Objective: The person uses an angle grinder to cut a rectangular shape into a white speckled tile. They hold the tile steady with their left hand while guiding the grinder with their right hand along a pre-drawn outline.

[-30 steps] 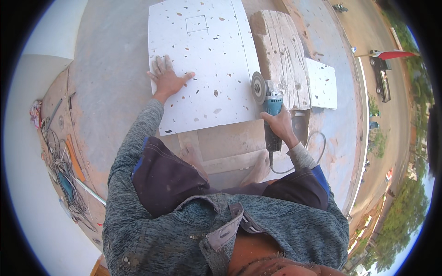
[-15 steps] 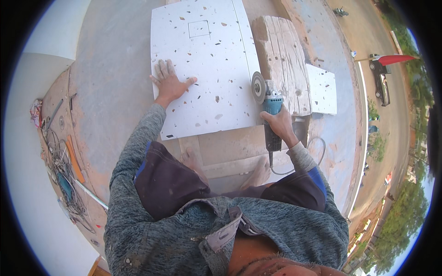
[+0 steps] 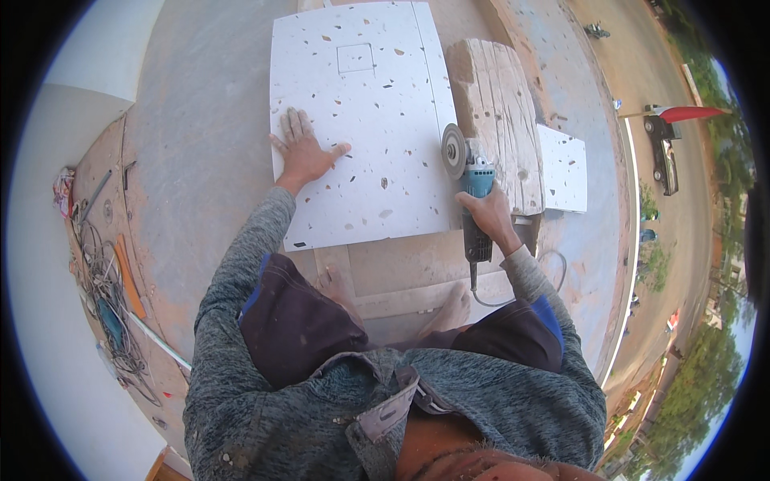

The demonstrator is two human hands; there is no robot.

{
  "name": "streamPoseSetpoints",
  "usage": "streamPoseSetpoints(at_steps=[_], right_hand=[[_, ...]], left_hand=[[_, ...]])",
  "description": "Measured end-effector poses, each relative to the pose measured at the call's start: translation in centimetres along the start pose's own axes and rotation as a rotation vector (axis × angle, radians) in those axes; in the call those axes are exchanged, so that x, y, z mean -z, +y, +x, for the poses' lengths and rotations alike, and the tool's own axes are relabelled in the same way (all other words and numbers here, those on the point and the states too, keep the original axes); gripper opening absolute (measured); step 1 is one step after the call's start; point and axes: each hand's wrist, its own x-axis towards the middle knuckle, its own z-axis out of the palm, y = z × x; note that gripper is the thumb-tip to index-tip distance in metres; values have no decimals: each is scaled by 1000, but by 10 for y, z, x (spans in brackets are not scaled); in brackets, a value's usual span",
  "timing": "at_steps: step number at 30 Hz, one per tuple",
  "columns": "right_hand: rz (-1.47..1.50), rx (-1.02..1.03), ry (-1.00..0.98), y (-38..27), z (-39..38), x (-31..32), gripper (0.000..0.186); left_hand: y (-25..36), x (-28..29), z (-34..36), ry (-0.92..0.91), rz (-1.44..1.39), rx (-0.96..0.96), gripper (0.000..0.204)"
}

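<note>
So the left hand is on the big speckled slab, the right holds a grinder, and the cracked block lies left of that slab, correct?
No: the head view shows the cracked block right of the big slab. The left hand is on that slab, and the right hand holds a grinder.

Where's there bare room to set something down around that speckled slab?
Bare room: the floor left of the speckled slab, toward the tangled cables; also the slab's middle, between the left hand and the grinder. Crowded: the slab's right side, with the grinder, right hand, grooved block and smaller speckled piece close together.
</note>
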Motion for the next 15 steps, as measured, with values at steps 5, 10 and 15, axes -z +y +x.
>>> streamPoseSetpoints(at_steps=[5,10,15], right_hand=[[43,43,5,0,10,-1,73],[35,16,1,-10,16,2,74],[57,31,-2,-9,26,0,74]], left_hand=[[1,1,1,-9,-12,-4,143],[4,3,-1,-22,-8,7,144],[6,3,-1,-35,-28,24,145]])
